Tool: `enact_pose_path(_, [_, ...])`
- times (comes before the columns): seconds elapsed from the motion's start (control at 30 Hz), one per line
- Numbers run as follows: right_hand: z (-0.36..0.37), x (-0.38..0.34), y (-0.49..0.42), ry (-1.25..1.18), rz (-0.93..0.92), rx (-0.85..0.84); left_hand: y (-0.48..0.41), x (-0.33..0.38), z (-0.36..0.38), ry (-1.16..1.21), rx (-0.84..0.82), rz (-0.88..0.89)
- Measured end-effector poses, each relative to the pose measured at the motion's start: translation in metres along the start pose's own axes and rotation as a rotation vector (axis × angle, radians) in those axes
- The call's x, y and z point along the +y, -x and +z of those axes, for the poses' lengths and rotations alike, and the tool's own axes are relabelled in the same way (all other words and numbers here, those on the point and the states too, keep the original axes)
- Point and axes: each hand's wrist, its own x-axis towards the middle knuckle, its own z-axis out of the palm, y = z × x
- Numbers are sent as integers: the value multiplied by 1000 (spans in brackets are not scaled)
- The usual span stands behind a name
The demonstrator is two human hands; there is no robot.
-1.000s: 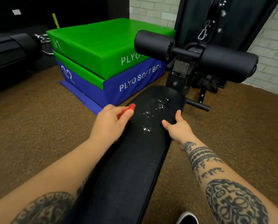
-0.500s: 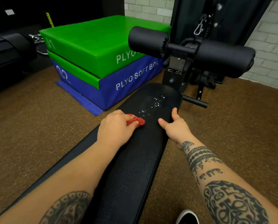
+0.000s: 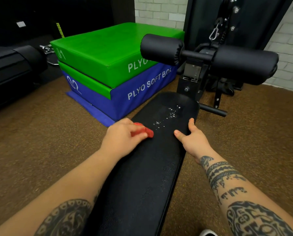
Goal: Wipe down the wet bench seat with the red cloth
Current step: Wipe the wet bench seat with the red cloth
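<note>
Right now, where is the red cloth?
Head view: the red cloth is in the left hand, on the left of the bench seat, beside the water drops.

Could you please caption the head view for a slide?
Left hand holds red cloth beside water droplets on bench seat; right hand grips its edge.

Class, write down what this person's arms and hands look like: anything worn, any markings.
Both forearms are bare: no sleeves, gloves or watch show. The left hand and right hand show no rings. The left forearm bears a dark patterned tattoo near the elbow. The right forearm carries dark bands above the wrist, small marks, then a large patterned tattoo.
</note>
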Motion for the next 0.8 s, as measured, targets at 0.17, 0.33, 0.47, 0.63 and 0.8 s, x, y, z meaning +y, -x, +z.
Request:
enact_pose_path(0.17, [-2, 1, 2, 3, -17, -6, -12, -12, 1, -188, 16, -152])
enact_pose_path(0.33, [-1, 3, 1, 7, -27, -1, -26, -48, -17, -135, 104, -561])
enact_pose_path(0.47, [0, 2, 0, -2, -19, 2, -27, -41, -18, 133, 246, -393])
enact_pose_path(0.63, [0, 2, 2, -33, -16, 7, -22, -36, -6, -41, -27, -197])
enact_pose_path(0.8, [0, 2, 3, -24, -17, 6, -33, -60, -16, -138, 68, -660])
